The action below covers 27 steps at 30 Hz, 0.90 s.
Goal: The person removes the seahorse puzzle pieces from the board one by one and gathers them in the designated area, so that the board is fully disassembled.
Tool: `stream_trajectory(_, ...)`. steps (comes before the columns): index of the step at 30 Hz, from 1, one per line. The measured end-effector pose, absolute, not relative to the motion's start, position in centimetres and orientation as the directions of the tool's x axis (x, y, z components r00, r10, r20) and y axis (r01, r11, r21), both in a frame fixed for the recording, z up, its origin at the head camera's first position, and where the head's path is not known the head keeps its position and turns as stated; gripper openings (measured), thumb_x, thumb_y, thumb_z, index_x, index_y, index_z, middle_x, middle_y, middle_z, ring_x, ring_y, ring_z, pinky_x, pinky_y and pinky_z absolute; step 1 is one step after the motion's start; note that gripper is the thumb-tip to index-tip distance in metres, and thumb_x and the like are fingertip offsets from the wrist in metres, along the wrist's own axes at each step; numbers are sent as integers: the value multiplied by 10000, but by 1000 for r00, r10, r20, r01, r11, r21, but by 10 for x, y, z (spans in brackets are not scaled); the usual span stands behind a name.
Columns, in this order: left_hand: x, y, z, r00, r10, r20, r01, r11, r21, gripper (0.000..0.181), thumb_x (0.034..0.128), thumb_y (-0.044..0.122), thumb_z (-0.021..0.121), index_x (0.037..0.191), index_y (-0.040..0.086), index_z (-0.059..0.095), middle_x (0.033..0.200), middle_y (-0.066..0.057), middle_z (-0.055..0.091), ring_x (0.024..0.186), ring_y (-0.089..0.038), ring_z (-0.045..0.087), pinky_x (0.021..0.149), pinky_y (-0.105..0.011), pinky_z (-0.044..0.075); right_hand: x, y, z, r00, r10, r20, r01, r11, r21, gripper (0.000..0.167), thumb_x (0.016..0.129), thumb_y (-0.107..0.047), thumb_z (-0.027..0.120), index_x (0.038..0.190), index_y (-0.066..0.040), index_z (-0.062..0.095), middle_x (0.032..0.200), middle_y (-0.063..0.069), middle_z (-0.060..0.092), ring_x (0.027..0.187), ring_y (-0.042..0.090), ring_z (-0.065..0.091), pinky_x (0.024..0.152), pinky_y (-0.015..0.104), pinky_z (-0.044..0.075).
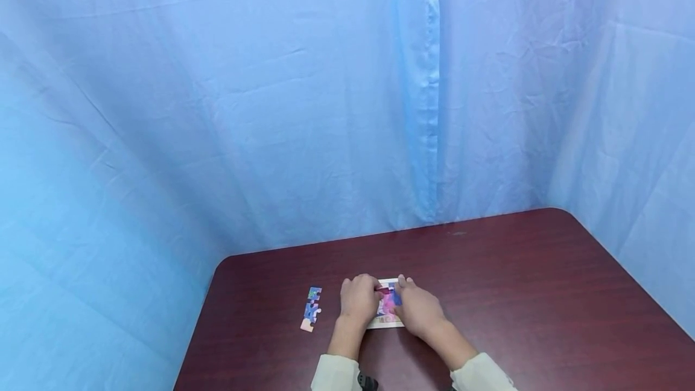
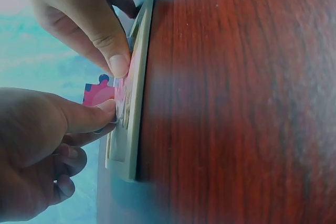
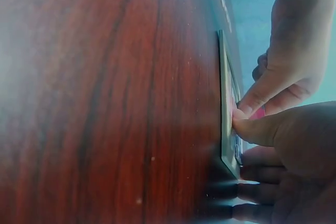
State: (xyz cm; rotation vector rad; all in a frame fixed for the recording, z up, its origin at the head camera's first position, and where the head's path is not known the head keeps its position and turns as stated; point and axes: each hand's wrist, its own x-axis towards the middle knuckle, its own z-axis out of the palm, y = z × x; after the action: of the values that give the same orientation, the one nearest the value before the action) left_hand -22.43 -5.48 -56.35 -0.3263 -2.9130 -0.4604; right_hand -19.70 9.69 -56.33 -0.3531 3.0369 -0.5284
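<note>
A jigsaw puzzle in a pale-rimmed tray (image 1: 387, 324) lies on the table between both hands. Its picture shows pink, blue and white patches, partly covered by the hands. The left hand (image 1: 359, 299) pinches a pink puzzle piece (image 2: 97, 93) between thumb and finger, tilted up at the tray's surface. From the right side, the right hand (image 1: 419, 308) rests on the tray, its thumb (image 3: 257, 128) pressing the puzzle near the left hand's fingertips. The right hand's other fingers extend fairly straight toward the tray's far side.
Several loose puzzle pieces (image 1: 311, 309) lie in a row to the left of the left hand. The dark red wooden table (image 1: 505, 270) has rounded back corners. Blue curtains (image 1: 326, 107) hang behind it and along the sides.
</note>
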Motion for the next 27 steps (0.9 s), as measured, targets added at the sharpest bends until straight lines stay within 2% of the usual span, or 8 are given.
stream_trajectory(2,-224,-55,-564,-956,195,218,251,930,270,56,857,180,849,814,178,812,831,28,777,794,-168,711,744,-364,450,-196,96,-564,-972,-236,-12,-220,923,-315,570,925,-270,802,1395,20,658,1542,216,577,1431,368,575,958,533,592)
stream_trajectory(10,-226,-52,-570,-949,229,219,275,938,211,56,864,212,825,828,180,796,848,20,758,819,-162,714,727,-354,428,-193,94,-563,-965,-258,-37,-239,933,-268,529,974,-214,728,1417,56,623,1588,216,528,1481,380,520,1107,566,511)
stream_trajectory(16,-226,-53,-569,-948,237,213,274,948,164,60,854,222,829,865,171,799,858,12,762,826,-164,714,747,-365,448,-192,93,-562,-953,-294,-75,-265,926,-271,526,1020,-197,654,1461,75,568,1632,223,468,1524,410,454,1160,584,460)
stream_trajectory(20,-226,-54,-568,-949,235,212,270,950,157,66,861,233,835,884,179,805,864,16,768,830,-164,717,748,-365,454,-191,94,-560,-953,-293,-82,-260,923,-283,544,1015,-200,661,1471,78,555,1641,224,455,1530,411,444,1175,587,442)
stream_trajectory(24,-226,-54,-568,-950,229,212,266,949,170,67,861,234,842,880,179,808,860,19,771,822,-162,714,749,-368,455,-191,93,-558,-959,-274,-67,-243,925,-293,562,1003,-253,694,1449,72,583,1613,236,488,1505,409,480,1141,571,479)
stream_trajectory(27,-225,-54,-567,-951,221,216,264,945,193,58,858,220,845,876,176,812,859,16,775,821,-168,716,753,-370,458,-194,88,-559,-972,-233,-21,-220,943,-251,558,985,-304,721,1395,65,638,1543,223,573,1434,389,570,1022,537,568)
